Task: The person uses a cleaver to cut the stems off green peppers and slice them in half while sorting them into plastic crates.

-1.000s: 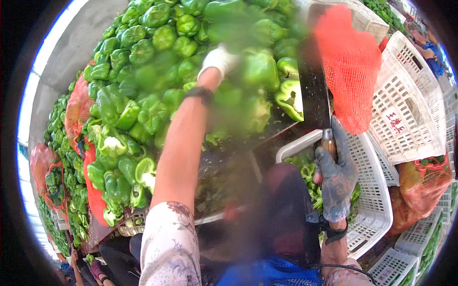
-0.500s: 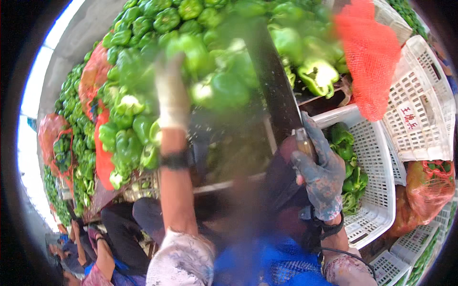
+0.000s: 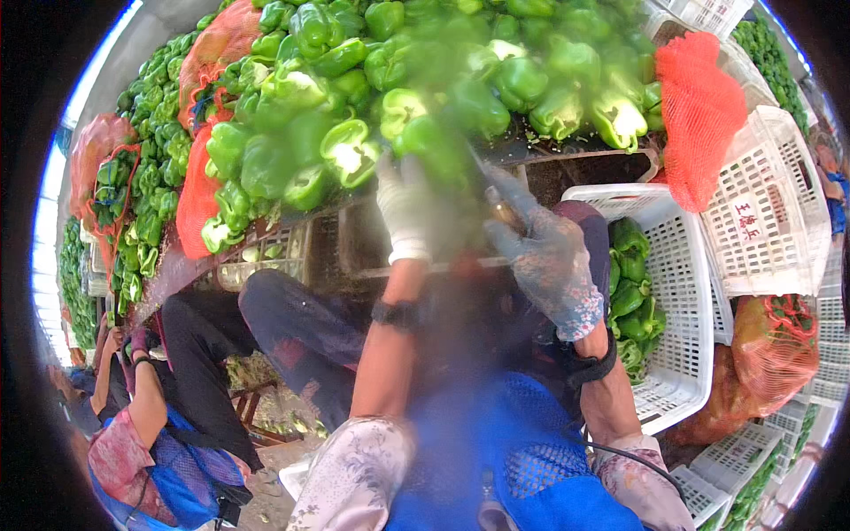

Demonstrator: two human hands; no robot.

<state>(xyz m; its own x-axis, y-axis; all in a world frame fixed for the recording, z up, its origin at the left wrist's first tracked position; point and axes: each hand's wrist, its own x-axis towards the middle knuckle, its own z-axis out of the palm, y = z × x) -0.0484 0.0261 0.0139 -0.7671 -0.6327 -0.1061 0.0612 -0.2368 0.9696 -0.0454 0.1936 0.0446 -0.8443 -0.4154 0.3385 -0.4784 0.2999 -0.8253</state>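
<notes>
Evidently, peppers (image 3: 630, 310) part-fill the frame-right crate (image 3: 689, 332); many lie uncrated, upper centre. Right hand (image 3: 551, 265) grips knife (image 3: 507, 215); left hand (image 3: 401, 210): hold unclear.

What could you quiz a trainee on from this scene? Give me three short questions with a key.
1. Multiple choice: what lies inside the white crate just to the right of the right grip?
A) carrots
B) green peppers
C) onions

2. True or false: the left grip wears a black glove.

3. Short answer: which grip is closed around the brown handle?

Key:
1. B.
2. False; its glove is white.
3. The right grip.
</notes>
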